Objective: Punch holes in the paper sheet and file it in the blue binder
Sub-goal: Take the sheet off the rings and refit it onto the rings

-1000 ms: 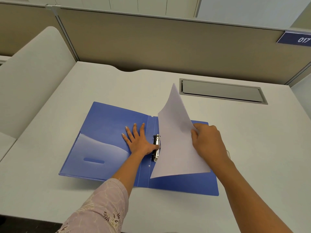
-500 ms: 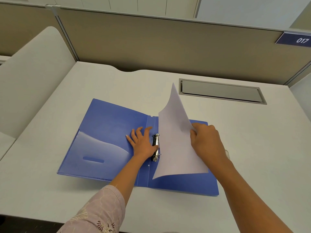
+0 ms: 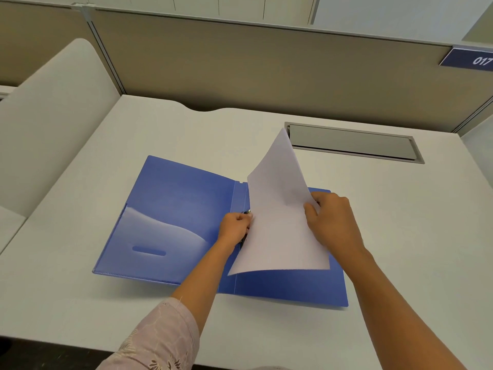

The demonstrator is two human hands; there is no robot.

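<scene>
Lying open and flat on the white desk (image 3: 400,236), the blue binder (image 3: 181,209) is leaving wide bare margins all round. The right hand (image 3: 332,222) is pinching the smooth paper sheet (image 3: 280,222), tilting it over the right cover. The left hand (image 3: 234,227) is curling its fingers at the metal ring clip (image 3: 246,212); grip unclear.
</scene>
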